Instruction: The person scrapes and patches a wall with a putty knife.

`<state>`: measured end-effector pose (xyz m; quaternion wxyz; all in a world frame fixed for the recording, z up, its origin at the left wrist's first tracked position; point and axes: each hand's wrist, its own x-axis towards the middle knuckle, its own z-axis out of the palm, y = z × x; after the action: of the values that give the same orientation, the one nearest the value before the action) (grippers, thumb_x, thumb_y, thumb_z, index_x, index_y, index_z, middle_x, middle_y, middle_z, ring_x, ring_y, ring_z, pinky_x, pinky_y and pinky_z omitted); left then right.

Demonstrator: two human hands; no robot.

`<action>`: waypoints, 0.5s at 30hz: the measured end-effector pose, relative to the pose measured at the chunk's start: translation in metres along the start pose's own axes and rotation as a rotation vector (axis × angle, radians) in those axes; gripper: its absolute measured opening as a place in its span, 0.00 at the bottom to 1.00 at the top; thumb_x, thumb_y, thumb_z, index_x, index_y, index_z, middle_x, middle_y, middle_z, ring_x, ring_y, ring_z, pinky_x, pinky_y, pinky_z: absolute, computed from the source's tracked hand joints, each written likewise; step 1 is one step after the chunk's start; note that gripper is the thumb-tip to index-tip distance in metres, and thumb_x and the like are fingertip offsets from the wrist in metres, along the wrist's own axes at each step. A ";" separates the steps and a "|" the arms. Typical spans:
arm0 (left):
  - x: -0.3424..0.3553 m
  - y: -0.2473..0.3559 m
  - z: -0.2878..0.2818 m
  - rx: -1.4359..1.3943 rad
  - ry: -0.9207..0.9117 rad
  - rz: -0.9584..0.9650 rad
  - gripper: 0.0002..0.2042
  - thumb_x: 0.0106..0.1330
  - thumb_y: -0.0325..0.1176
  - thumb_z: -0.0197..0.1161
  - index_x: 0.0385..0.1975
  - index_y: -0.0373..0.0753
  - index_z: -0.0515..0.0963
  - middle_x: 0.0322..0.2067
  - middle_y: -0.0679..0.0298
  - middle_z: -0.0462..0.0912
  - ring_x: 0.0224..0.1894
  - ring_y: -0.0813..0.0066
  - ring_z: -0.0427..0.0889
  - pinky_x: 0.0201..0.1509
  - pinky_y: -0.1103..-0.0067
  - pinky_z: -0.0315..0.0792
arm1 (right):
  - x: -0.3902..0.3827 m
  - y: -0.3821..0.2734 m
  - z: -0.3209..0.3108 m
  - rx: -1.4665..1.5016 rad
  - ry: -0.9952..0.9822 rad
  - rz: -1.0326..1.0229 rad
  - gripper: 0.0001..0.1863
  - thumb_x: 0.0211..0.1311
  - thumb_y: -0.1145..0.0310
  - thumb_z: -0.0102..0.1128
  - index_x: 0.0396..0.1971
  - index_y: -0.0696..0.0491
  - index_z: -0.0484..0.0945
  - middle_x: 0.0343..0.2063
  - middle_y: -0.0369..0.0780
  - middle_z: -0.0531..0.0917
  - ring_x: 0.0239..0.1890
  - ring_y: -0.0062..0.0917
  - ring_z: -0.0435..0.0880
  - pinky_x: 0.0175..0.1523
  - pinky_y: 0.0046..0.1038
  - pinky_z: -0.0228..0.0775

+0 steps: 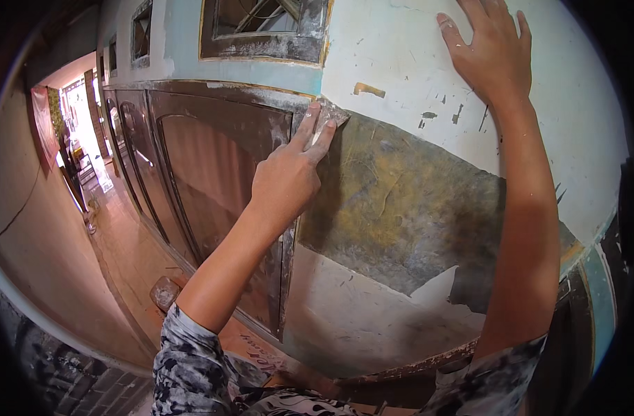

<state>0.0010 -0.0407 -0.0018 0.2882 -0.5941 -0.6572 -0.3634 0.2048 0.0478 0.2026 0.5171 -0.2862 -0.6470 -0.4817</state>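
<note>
My left hand (289,170) is up at the door frame's top corner, two fingers stretched over a thin, whitish-grey flat scraper (328,119) pressed against the wall. Its handle, if it has one, is hidden under the hand. Just below and right of the scraper begins a bare grey-and-ochre patch (400,201), where the white paint (414,62) is gone. Higher on the right, my right hand (493,52) rests on the white wall with fingers spread, holding nothing. Small dark chips (429,116) mark the paint between the hands.
A brown door (213,159) with an arched panel stands left of the patch. Above it is a small framed opening (261,28). A corridor floor (126,256) runs back to a bright doorway, with a clear container (166,292) on it. A ledge (414,364) lies low in front of me.
</note>
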 end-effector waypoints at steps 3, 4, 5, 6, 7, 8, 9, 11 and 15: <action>-0.001 0.013 0.003 -0.051 -0.021 -0.024 0.34 0.62 0.20 0.56 0.71 0.52 0.70 0.76 0.63 0.61 0.48 0.45 0.86 0.47 0.59 0.82 | -0.003 0.012 0.001 -0.031 -0.012 -0.004 0.27 0.68 0.56 0.59 0.64 0.50 0.76 0.73 0.43 0.65 0.79 0.35 0.54 0.83 0.45 0.37; 0.000 0.012 0.000 -0.043 -0.025 -0.028 0.34 0.62 0.20 0.56 0.71 0.52 0.70 0.76 0.63 0.61 0.48 0.45 0.86 0.47 0.59 0.82 | -0.003 0.010 0.003 -0.041 -0.010 -0.009 0.27 0.68 0.56 0.59 0.65 0.50 0.76 0.74 0.43 0.65 0.79 0.35 0.53 0.83 0.44 0.37; 0.001 0.011 -0.003 -0.035 -0.060 -0.048 0.34 0.62 0.20 0.56 0.71 0.52 0.70 0.76 0.63 0.61 0.48 0.45 0.86 0.48 0.59 0.82 | -0.006 0.003 0.001 0.007 -0.012 0.012 0.28 0.68 0.56 0.59 0.65 0.50 0.76 0.73 0.43 0.65 0.79 0.35 0.54 0.83 0.44 0.37; 0.002 0.009 -0.004 -0.025 -0.095 -0.068 0.34 0.61 0.20 0.56 0.71 0.52 0.70 0.76 0.63 0.60 0.49 0.45 0.86 0.48 0.59 0.82 | -0.006 0.002 0.005 0.018 -0.013 0.019 0.28 0.68 0.56 0.59 0.65 0.50 0.76 0.73 0.43 0.65 0.79 0.35 0.54 0.83 0.44 0.37; 0.004 0.008 -0.005 -0.060 -0.065 -0.030 0.35 0.61 0.20 0.56 0.71 0.52 0.70 0.77 0.64 0.60 0.49 0.44 0.86 0.48 0.59 0.82 | -0.002 0.007 0.000 0.002 0.000 -0.006 0.27 0.68 0.56 0.59 0.65 0.51 0.76 0.73 0.43 0.66 0.79 0.35 0.54 0.83 0.45 0.37; 0.004 0.010 -0.005 -0.065 -0.064 -0.019 0.35 0.61 0.20 0.56 0.71 0.52 0.70 0.77 0.64 0.60 0.49 0.44 0.86 0.48 0.59 0.82 | 0.000 0.013 0.000 -0.008 0.012 -0.027 0.27 0.68 0.56 0.59 0.64 0.51 0.76 0.73 0.43 0.66 0.79 0.35 0.54 0.83 0.45 0.37; 0.004 0.013 -0.006 -0.072 -0.057 -0.015 0.35 0.60 0.19 0.56 0.71 0.53 0.70 0.77 0.64 0.60 0.50 0.44 0.86 0.49 0.59 0.82 | 0.005 0.031 0.012 -0.105 0.026 -0.085 0.27 0.67 0.56 0.59 0.64 0.51 0.76 0.73 0.44 0.66 0.79 0.36 0.55 0.82 0.46 0.38; 0.004 0.007 -0.009 -0.040 -0.058 -0.024 0.36 0.58 0.19 0.56 0.71 0.53 0.70 0.77 0.65 0.60 0.50 0.44 0.86 0.49 0.59 0.82 | -0.001 0.017 0.011 -0.025 0.034 -0.060 0.27 0.66 0.57 0.60 0.63 0.51 0.77 0.72 0.44 0.67 0.78 0.36 0.56 0.82 0.46 0.39; 0.005 0.006 -0.009 -0.031 -0.073 -0.016 0.38 0.58 0.19 0.56 0.71 0.55 0.70 0.77 0.65 0.59 0.51 0.43 0.85 0.51 0.58 0.82 | 0.000 0.022 0.014 0.035 0.093 -0.081 0.26 0.65 0.57 0.61 0.61 0.52 0.79 0.71 0.45 0.69 0.77 0.38 0.58 0.81 0.48 0.40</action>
<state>0.0062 -0.0446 0.0084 0.2519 -0.6059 -0.6665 -0.3537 0.2183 0.0692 0.2101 0.5317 -0.2281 -0.6418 -0.5034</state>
